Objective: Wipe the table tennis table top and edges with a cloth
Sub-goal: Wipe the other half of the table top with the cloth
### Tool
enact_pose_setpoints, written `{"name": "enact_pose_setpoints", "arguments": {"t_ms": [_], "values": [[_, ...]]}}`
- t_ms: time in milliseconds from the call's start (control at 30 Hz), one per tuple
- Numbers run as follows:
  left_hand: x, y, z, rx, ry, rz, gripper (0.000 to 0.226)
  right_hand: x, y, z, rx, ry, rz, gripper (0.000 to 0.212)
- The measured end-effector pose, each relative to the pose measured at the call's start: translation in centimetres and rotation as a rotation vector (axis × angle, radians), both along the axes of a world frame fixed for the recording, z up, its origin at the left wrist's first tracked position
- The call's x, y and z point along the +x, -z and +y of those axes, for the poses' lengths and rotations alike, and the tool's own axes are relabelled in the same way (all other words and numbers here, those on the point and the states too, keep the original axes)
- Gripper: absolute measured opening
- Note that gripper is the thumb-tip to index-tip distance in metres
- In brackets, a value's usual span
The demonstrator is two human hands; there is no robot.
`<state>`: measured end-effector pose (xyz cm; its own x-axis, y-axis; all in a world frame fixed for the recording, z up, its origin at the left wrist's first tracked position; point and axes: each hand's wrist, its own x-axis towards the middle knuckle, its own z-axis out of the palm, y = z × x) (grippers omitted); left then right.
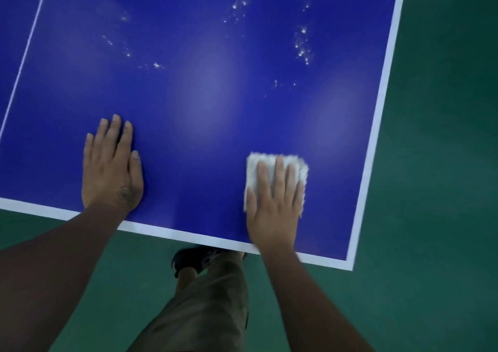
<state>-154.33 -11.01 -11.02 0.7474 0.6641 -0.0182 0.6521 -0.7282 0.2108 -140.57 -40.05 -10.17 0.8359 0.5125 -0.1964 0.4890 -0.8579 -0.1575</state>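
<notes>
A deep blue table tennis surface with a white border stripe fills most of the head view, and its near right corner serves as the landmark. The small white fluffy cloth, folded into a rough square, lies flat on the blue just left of that corner and a little way in from the near edge. The right hand rests palm down on the cloth, its fingers straight and spread, pressing rather than gripping; the cloth's edges show beyond the fingertips and beside the thumb. The left hand lies flat on the bare blue well to the left of the corner, close to the near stripe, fingers extended and together, holding nothing. Scattered white specks dot the blue far beyond the corner. A thin white centre line runs at the far left. Below the corner lies green floor, with a khaki trouser leg and a dark shoe under the near edge.
</notes>
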Motion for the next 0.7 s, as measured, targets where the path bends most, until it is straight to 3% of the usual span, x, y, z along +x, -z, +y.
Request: {"name": "enact_pose_setpoints", "arguments": {"t_ms": [133,233,467,700], "values": [[0.4,-0.9,-0.7,-0.011,-0.018,0.003,0.06,-2.0,0.0,-6.4,-0.04,-0.073,0.062,0.063],[0.8,-1.2,-0.9,-0.006,-0.018,0.006,0.059,2.7,0.3,-7.1,-0.054,-0.15,0.038,0.062],[0.5,-0.1,-0.7,0.028,-0.005,-0.031,0.059,15.3,1.0,-4.0,-0.045,0.021,0.035,0.065],[0.6,0.3,-0.8,0.072,-0.066,0.048,0.06,4.6,-0.3,-12.3,-0.035,-0.163,0.058,0.064]]}}
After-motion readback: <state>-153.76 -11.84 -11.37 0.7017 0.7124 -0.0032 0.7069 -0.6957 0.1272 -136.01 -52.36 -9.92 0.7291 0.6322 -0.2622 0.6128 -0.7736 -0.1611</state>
